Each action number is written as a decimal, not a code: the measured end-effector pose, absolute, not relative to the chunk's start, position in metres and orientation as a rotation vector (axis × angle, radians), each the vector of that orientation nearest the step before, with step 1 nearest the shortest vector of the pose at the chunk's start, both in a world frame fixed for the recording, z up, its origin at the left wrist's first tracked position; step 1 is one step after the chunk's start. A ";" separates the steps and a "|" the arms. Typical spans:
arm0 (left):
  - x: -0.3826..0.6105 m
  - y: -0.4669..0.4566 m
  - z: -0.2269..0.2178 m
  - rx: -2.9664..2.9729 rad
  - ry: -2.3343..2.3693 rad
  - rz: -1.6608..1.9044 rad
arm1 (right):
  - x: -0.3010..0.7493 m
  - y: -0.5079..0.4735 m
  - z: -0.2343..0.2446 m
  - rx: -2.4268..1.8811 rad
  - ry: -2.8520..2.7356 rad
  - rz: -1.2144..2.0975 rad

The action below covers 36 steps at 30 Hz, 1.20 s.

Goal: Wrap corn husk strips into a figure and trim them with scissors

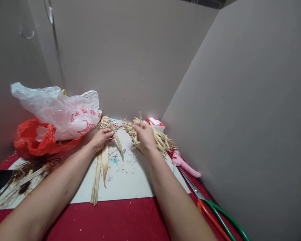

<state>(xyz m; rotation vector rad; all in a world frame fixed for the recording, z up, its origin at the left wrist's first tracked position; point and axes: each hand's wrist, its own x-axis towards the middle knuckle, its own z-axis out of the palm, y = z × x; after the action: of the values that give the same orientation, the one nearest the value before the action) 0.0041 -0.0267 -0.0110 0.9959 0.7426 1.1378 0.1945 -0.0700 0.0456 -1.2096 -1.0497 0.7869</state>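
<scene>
Pinched between the fingertips of my left hand (102, 139) is a dry leaf strip (118, 144), which slants down to the right over the white board (132, 187). Below that hand, two more dry strips (100, 170) lie lengthwise on the board. My right hand (145, 136) is at a loose pile of straw-like dry strips (163, 142), its fingers curled in and slightly blurred. Whatever those fingers hold, if anything, I cannot make out. A small coil of dry fibre (104, 122) sits just beyond my left hand.
White plastic bag (62, 110) and red bag (35, 139) stand at left, above dark root-like scraps (27, 175). A red-and-white box (156, 124) is behind the pile. Pink-handled tool (184, 164) and large scissors (203, 199) lie at right, beside a grey wall (240, 117).
</scene>
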 end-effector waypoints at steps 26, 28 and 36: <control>0.013 -0.034 -0.011 1.143 0.788 0.993 | 0.168 -0.070 -0.003 -1.267 -1.266 0.982; 0.014 -0.035 -0.011 1.194 0.813 0.990 | 0.169 -0.068 -0.003 -1.288 -1.326 0.906; 0.016 -0.035 -0.013 1.369 0.838 0.992 | 0.172 -0.063 -0.006 -1.317 -1.519 0.746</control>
<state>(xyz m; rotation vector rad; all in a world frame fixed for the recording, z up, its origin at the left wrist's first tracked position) 0.0158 -0.0351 -0.0125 1.3691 0.8384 0.9921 0.1720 -0.0626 -0.0057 -1.3174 -1.5188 0.7459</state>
